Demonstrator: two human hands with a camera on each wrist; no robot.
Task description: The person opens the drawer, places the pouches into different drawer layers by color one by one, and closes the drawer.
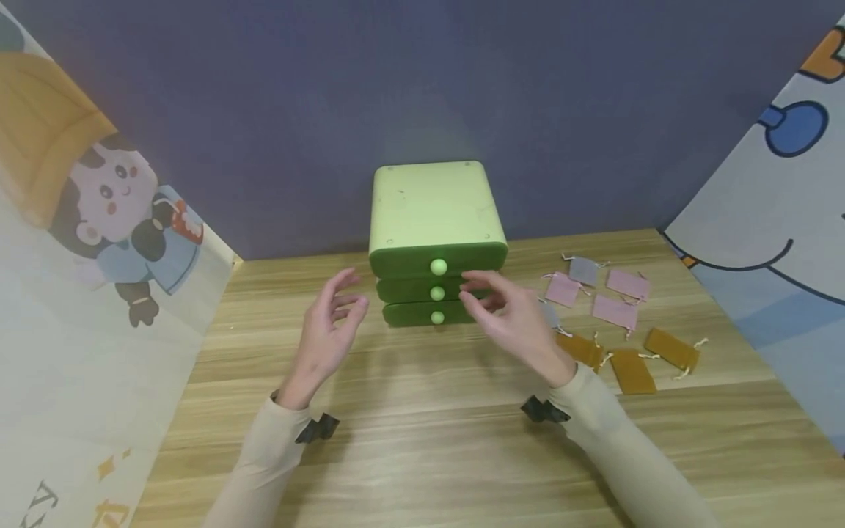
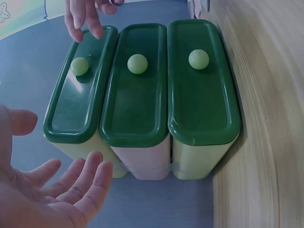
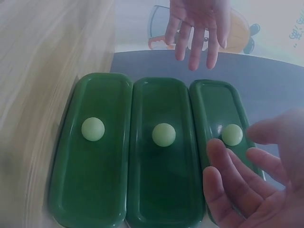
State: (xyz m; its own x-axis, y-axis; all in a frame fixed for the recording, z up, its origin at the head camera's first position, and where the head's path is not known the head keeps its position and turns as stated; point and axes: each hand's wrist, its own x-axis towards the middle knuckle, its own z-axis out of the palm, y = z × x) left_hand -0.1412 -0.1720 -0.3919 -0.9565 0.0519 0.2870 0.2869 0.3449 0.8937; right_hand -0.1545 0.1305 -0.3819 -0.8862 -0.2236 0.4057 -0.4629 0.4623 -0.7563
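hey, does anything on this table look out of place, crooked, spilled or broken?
Nothing stands out. The green drawer unit sits square against the back wall with all three drawers shut. The small fabric pouches lie loosely scattered to its right, none visibly damaged. Both hands, left and right, hover open in front of the drawers.

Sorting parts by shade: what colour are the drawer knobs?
Pale green, lighter than the dark green drawer fronts; the knobs show best in the right wrist view.

The pale wood-grain surface [image 1: 422, 440] carries a green three-drawer box [image 1: 436, 220] standing at its far edge against the wall, and, to the right of it, a loose scatter of flat drawstring pouches: grey [image 1: 584, 270], pink [image 1: 615, 311] and mustard-brown [image 1: 632, 371].
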